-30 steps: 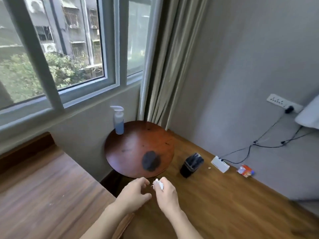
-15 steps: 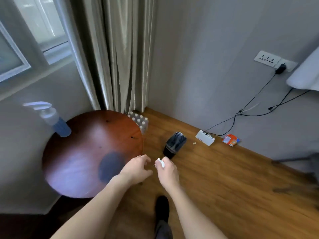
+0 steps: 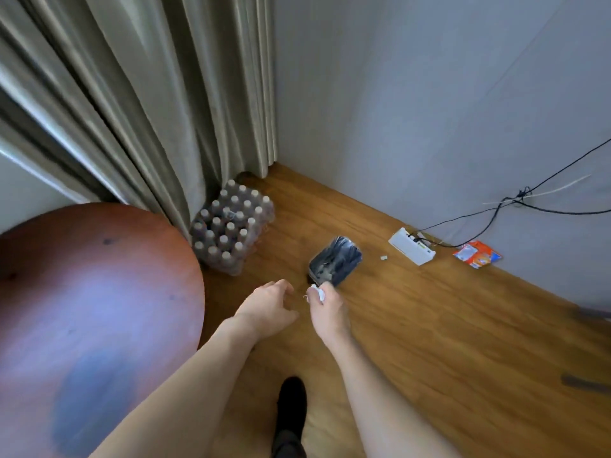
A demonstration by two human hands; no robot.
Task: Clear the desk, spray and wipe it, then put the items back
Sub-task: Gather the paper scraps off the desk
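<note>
At 6 o'clock, nearest to us, we see a dark shoe (image 3: 291,404) on the wooden floor (image 3: 446,342). Our two forearms extend upward from the bottom edge toward the centre.

The left hand (image 3: 267,309) hangs over the floor with its fingers loosely curled; it holds nothing. Just beside it, toward 3 o'clock, the right hand (image 3: 327,309) pinches a small crumpled white tissue (image 3: 316,293) between thumb and fingertips. The two hands are near each other but apart.

At 9 o'clock stands the round reddish-brown table (image 3: 92,309). A dark patch shows on its near half; we cannot tell whether it is wet or a shadow.

Just beyond the right hand, at 12 o'clock, a small black bin (image 3: 335,261) with a dark liner stands on the floor. At 11 o'clock from the hands, a shrink-wrapped pack of bottles (image 3: 231,226) sits against the curtain (image 3: 148,110).

At 2 o'clock, along the grey wall (image 3: 429,94), a white box (image 3: 411,246) lies with black cables (image 3: 515,206) running to it. An orange packet (image 3: 477,254) lies just beside it.
</note>
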